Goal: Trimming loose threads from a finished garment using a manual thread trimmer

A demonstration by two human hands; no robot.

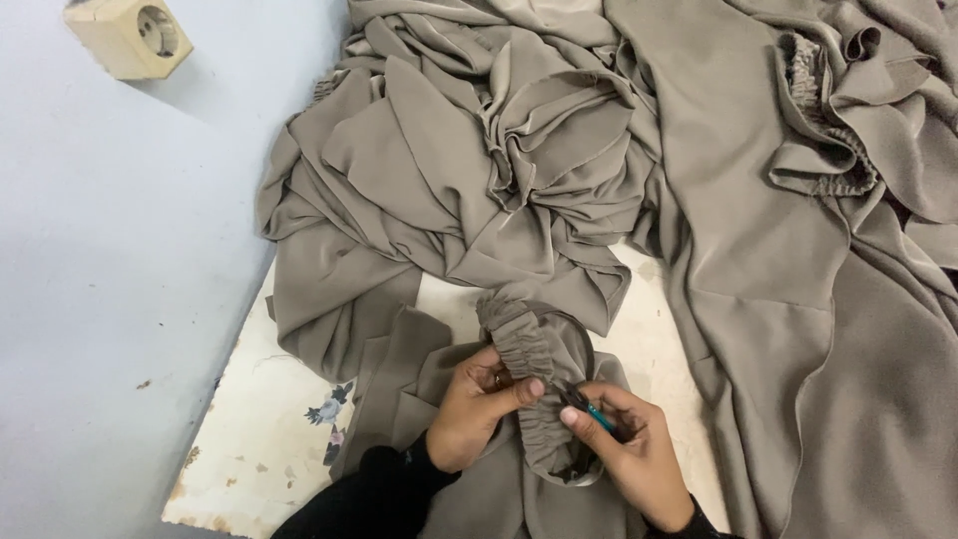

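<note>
Home sewing spot: taupe fabric heaps (559, 170), worn tabletop (269, 439), wall socket (130, 37).

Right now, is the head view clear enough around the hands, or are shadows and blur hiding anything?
Head view: soft, even light, no glare, little blur. The left hand and right hand are sharp on the gathered cuff. The small teal-handled tool is tiny and half hidden by the fingers. Only folds of the taupe fabric cast gentle shadows.

The small tool (589, 407) in the right hand (639, 454) is mostly hidden by fingers. Both forearms and the grey-brown fabric (758, 250) run past the picture's edges.
</note>
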